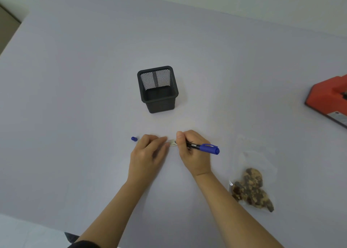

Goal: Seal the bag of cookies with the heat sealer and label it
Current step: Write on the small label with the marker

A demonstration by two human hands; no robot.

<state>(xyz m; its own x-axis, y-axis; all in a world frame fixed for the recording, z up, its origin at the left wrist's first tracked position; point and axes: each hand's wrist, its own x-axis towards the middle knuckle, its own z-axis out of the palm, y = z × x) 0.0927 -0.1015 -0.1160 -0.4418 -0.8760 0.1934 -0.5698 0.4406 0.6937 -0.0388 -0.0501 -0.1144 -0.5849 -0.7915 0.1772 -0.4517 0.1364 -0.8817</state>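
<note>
A small white label (173, 142) lies on the table between my two hands. My left hand (148, 152) rests flat with its fingertips pressing the label's left end. My right hand (193, 150) grips a black marker with a blue cap end (205, 148), tip down on the label. The marker's small blue cap (133, 139) lies left of my left hand. A clear bag of cookies (252, 187) lies flat at the lower right, apart from both hands. The orange heat sealer (328, 99) sits at the right edge, partly cut off.
A black mesh pen holder (157, 90) stands upright behind my hands, with nothing visible inside it. The pale table (75, 97) stretches wide to the left and back. Its near edge runs at the lower left.
</note>
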